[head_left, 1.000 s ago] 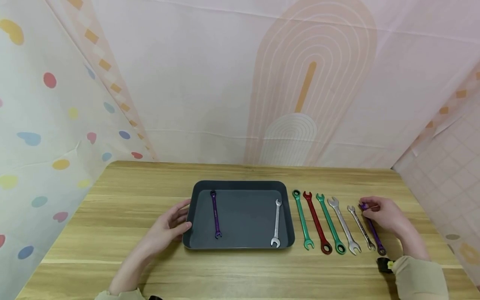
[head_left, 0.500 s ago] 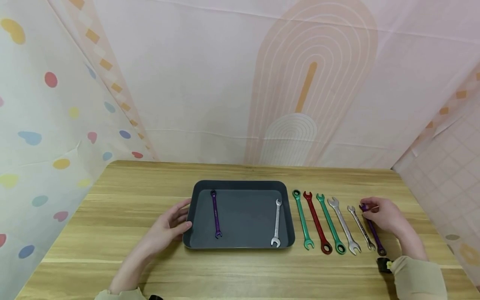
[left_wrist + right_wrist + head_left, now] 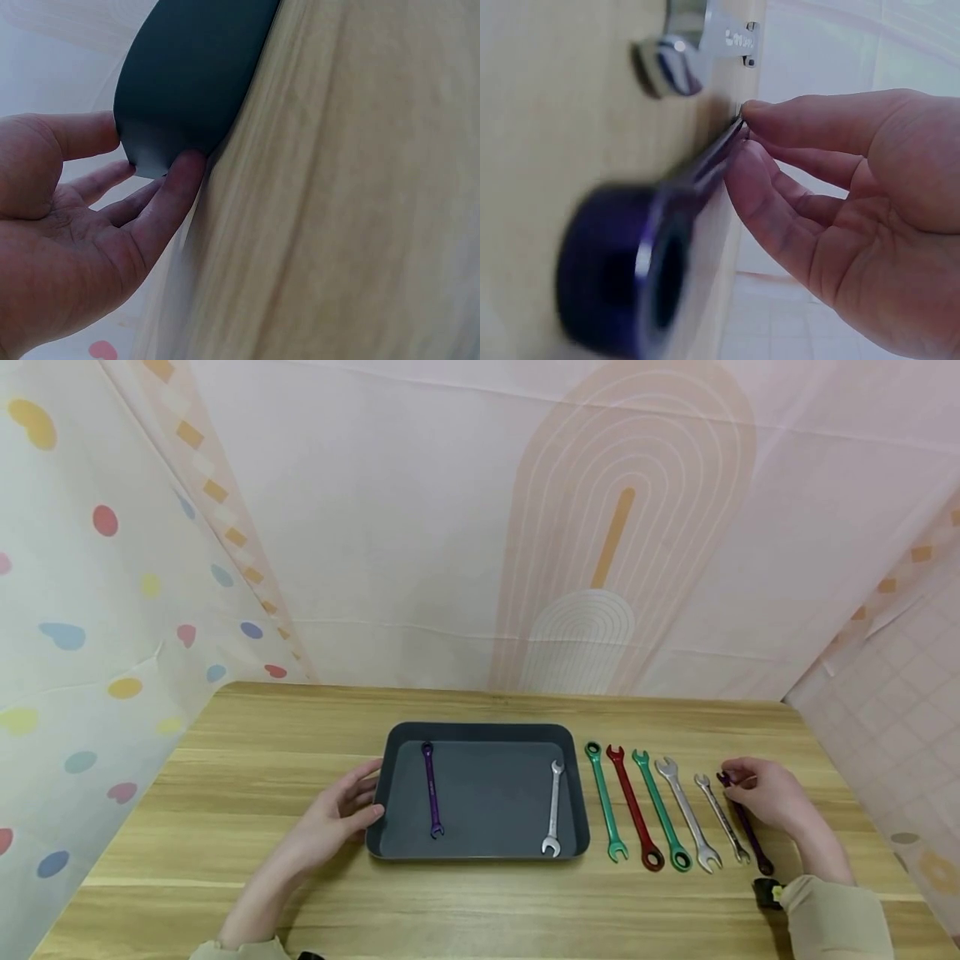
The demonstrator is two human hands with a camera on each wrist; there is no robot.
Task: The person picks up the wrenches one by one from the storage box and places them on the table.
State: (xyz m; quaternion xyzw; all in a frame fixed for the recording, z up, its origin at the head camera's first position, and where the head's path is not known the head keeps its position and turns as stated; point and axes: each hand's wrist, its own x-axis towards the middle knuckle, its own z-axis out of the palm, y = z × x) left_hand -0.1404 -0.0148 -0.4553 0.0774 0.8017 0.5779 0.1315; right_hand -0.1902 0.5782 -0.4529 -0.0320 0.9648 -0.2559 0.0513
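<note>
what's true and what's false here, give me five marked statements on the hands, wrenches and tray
The right hand pinches the purple wrench at the row's right end. True.
The left hand touches the tray. True.
The tray holds three wrenches. False: two, another purple wrench and a silver wrench.
The red wrench lies between two green wrenches. True.
The right hand touches the tray. False: it is apart from it.

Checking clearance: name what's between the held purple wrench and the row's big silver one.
Head view: a smaller silver wrench lies there, beside the purple wrench.
</note>
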